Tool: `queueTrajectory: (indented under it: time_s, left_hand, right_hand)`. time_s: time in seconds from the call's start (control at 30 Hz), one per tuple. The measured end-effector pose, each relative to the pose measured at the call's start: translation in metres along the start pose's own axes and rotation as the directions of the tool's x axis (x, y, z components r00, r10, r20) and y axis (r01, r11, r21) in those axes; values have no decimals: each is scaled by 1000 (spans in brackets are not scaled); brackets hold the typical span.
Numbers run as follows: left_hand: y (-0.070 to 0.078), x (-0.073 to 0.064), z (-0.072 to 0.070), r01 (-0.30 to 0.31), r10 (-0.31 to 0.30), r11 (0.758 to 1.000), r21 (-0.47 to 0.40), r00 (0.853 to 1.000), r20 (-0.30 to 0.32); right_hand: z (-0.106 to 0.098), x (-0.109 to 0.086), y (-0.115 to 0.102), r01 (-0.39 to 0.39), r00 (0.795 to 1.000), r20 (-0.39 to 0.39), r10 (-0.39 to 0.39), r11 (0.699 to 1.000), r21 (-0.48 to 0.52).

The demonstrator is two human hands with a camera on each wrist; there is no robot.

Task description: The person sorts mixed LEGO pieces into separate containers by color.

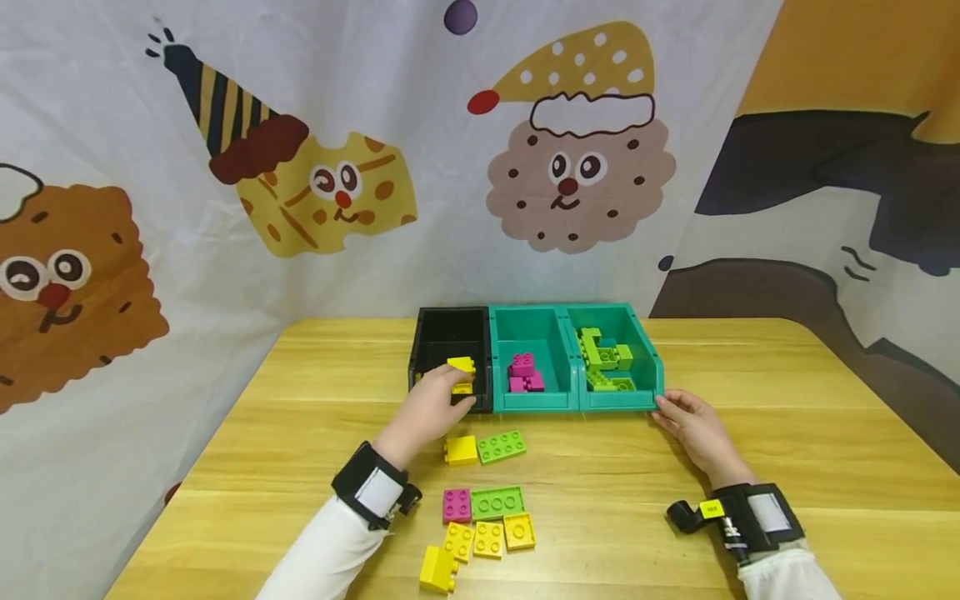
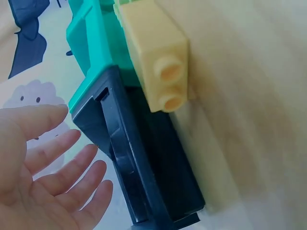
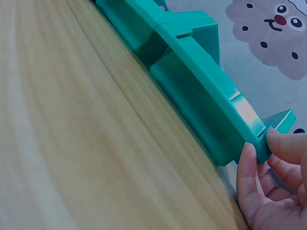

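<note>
My left hand (image 1: pixel 431 410) hovers over the front of the black bin (image 1: pixel 450 327), where yellow bricks (image 1: pixel 461 365) lie partly hidden behind the fingers. In the left wrist view its fingers are spread and hold nothing. At the other end of the row, my right hand (image 1: pixel 697 429) pinches the front corner of the right teal bin (image 3: pixel 249 124) between thumb and fingers. Lime green bricks (image 1: pixel 600 354) sit in that bin. Magenta bricks (image 1: pixel 525 375) lie in the middle teal bin (image 1: pixel 528 325).
In front of the bins a yellow brick (image 1: pixel 461 451) lies beside a green brick (image 1: pixel 502 447). Nearer to me are a magenta brick (image 1: pixel 456 505), another green brick (image 1: pixel 497 502) and several yellow bricks (image 1: pixel 488 540). A printed cloth (image 1: pixel 450 275) hangs behind the wooden table (image 1: pixel 300 400).
</note>
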State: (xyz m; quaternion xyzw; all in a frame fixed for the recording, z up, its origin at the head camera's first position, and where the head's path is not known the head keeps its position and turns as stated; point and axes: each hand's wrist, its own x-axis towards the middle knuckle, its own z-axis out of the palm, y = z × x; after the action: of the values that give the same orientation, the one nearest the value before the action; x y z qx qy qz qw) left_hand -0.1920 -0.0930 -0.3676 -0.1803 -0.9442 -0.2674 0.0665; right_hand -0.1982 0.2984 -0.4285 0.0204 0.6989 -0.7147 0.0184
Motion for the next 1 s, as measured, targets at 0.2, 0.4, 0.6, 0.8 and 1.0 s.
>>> queueTrajectory:
  time_s: [0.2,0.4,0.6,0.8,1.0]
  left_hand:
    - [1,-11,5,-17,17,1000,0,999,33]
    - [2,-23,5,-56,56,998,12,997,53]
    - [3,-30,6,-77,74,997,25,992,102]
    - [5,-35,5,-86,80,996,36,986,148]
    - [2,-39,7,-57,41,997,51,962,269]
  right_hand:
    - [-1,0,1,-18,1000,-3,18,1000,-11]
    - [-1,1,1,-14,1000,-1,14,1000,-15]
    - [0,0,0,-8,1000,-3,8,1000,-11]
    - [0,0,0,6,1000,-6,-6,1000,-5]
    - [-1,0,0,-9,1000,-5,9,1000,-2]
